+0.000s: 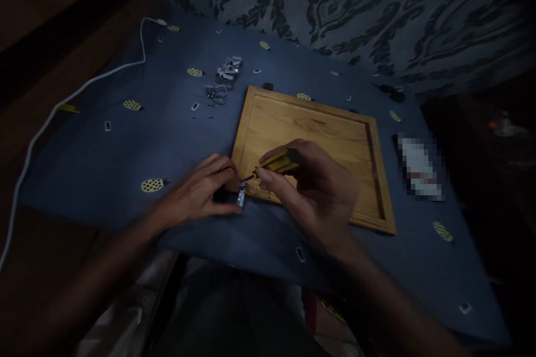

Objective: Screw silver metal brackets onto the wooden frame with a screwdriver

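Fingers of the left hand point(201, 192) pinch a small metal hinge point(241, 196) against the near left corner of a wooden panel point(318, 139) on the blue cloth point(125, 162). The right hand point(310, 187) is closed around a yellow-handled screwdriver point(274, 163), its tip apparently at the hinge, though dim light blurs it. Loose metal hardware point(224, 78) and a white cable point(84, 86) lie farther off.

Single head view, forward and down, close over the table point(125, 156).
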